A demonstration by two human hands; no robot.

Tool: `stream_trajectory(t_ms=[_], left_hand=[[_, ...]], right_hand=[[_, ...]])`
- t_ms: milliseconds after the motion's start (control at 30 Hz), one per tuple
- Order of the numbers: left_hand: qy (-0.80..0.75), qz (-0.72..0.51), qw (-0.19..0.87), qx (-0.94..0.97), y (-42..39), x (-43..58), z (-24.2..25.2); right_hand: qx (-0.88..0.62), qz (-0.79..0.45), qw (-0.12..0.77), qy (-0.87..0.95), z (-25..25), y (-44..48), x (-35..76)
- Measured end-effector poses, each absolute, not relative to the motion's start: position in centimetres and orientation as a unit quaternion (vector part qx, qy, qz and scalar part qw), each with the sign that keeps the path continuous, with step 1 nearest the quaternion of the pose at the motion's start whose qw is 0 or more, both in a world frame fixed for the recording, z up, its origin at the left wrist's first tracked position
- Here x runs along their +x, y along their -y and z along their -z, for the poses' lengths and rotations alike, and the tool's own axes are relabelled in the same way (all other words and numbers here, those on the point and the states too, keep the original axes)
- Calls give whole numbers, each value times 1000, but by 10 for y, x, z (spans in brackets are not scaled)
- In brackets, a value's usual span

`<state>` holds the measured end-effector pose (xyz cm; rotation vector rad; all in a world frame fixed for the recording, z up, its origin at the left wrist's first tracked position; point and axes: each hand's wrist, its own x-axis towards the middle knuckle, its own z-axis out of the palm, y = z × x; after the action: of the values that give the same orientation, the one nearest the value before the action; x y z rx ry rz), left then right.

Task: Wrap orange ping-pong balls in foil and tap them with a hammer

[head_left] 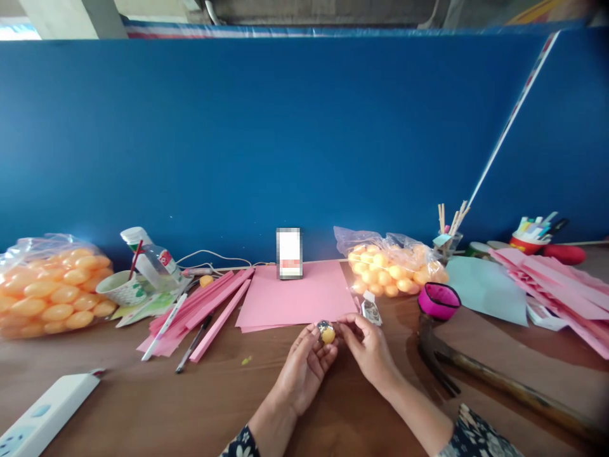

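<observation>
My left hand is curled around a small yellow ball with a shiny silvery patch on top, held just above the wooden table. My right hand pinches at the ball's right side with fingertips pressed together. Both hands meet at the front edge of a stack of pink paper sheets. A small white packet lies just beyond my right hand.
Bags of orange balls sit at the left and behind the paper at the right. Pink strips, pens, a cup, a bottle, a pink tape roll, a hammer and more pink paper surround the spot. A blue partition backs the table.
</observation>
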<state>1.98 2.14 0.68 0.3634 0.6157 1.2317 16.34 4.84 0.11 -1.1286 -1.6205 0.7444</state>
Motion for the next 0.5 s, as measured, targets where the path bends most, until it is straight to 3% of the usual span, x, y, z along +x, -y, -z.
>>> stream_trajectory(t_ms=[500], left_hand=[[-299,-578,736,189,-22,18,-7]], right_hand=[[-467,-329,490,659,-2,-44,159]])
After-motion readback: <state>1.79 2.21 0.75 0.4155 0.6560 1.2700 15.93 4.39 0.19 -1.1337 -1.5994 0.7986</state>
